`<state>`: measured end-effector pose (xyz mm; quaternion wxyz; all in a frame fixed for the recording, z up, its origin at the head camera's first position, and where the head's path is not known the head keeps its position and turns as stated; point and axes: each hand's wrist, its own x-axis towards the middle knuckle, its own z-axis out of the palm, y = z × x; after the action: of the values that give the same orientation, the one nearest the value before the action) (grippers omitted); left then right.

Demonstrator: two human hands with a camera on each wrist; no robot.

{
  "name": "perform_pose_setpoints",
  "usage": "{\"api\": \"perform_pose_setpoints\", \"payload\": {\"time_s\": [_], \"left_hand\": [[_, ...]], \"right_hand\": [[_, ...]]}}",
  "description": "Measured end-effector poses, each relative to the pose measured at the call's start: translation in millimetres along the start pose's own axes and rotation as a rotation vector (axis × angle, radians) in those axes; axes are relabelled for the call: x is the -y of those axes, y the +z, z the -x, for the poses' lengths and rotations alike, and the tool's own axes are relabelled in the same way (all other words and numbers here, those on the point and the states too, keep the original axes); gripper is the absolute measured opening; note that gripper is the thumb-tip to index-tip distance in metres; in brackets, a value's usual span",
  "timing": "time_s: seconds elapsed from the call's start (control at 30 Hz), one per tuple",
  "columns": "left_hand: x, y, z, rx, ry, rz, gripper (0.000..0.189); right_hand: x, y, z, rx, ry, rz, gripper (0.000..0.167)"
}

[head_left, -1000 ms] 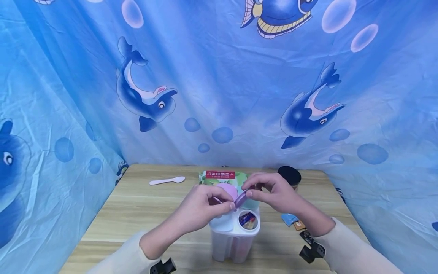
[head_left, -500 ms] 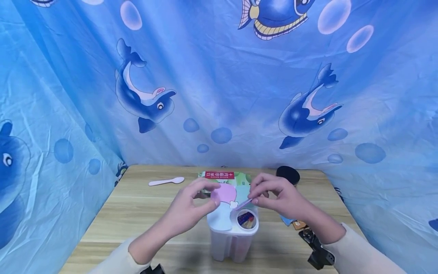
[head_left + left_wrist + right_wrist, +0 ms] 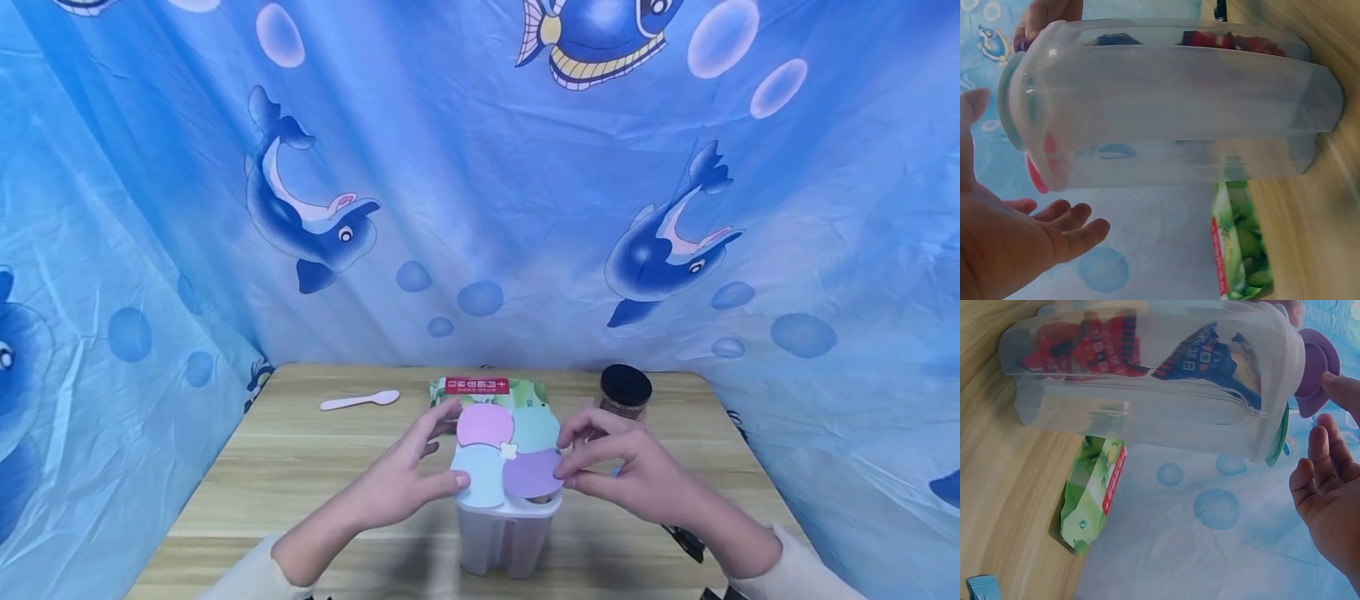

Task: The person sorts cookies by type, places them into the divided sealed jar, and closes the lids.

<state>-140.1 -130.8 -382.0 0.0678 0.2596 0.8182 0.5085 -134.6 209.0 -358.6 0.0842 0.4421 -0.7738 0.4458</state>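
Purple plastic, shaped into a rounded, petal-like lid [image 3: 532, 473], is pinched at its outer edge between thumb and finger of the person's right hand [image 3: 630, 467]. Half a second ago it stood nearly edge-on and bared the round opening beneath; now it lies across that hole. A sliver of the opening shows at the near edge, and the right wrist view has the lid tilted away from the rim, so the compartment looks covered but not sealed. The left hand [image 3: 405, 483], fingers spread and gripping nothing, is beside the pale blue rounded lid [image 3: 480, 475]; whether its thumb touches there I cannot tell. Beneath stands the tall, translucent white plastic container [image 3: 478, 533], upright, with a pink lid [image 3: 485, 425] and a mint-green lid [image 3: 536, 427] at its far side. Red wrappers [image 3: 1104, 344] and a blue wrapper [image 3: 1200, 362] show through its wall. Beyond lies a green printed packet with a red band [image 3: 534, 393]; a black-lidded jar [image 3: 626, 386] stands to the right, a pale spoon [image 3: 360, 400] lies left, all on the wood-grain tabletop [image 3: 292, 467].
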Motion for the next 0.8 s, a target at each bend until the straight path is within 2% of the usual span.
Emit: {"api": "perform_pose_setpoints", "payload": {"time_s": [0.33, 0.4, 0.6, 0.7, 0.77, 0.8], "left_hand": [[16.6, -0.2, 5.4, 0.083, 0.082, 0.061, 0.089], [19.3, 0.0, 6.1, 0.090, 0.098, 0.075, 0.088], [23.7, 1.4, 7.2, 0.088, 0.129, 0.093, 0.088], [24.6, 1.7, 7.0, 0.086, 0.135, 0.098, 0.088], [25.3, 1.7, 6.7, 0.087, 0.140, 0.101, 0.089], [25.9, 1.6, 6.3, 0.088, 0.143, 0.100, 0.090]], "right_hand": [[-10, 11, 10.4, -0.060, -0.154, 0.005, 0.027], [-10, 13, 12.5, -0.057, -0.143, 0.014, 0.027], [-6, 17, 17.7, -0.047, -0.048, 0.060, 0.030], [-3, 19, 16.9, -0.056, 0.064, 0.076, 0.030], [-5, 19, 16.2, -0.051, 0.151, 0.087, 0.041], [-6, 19, 15.6, -0.044, 0.189, 0.081, 0.051]]}}
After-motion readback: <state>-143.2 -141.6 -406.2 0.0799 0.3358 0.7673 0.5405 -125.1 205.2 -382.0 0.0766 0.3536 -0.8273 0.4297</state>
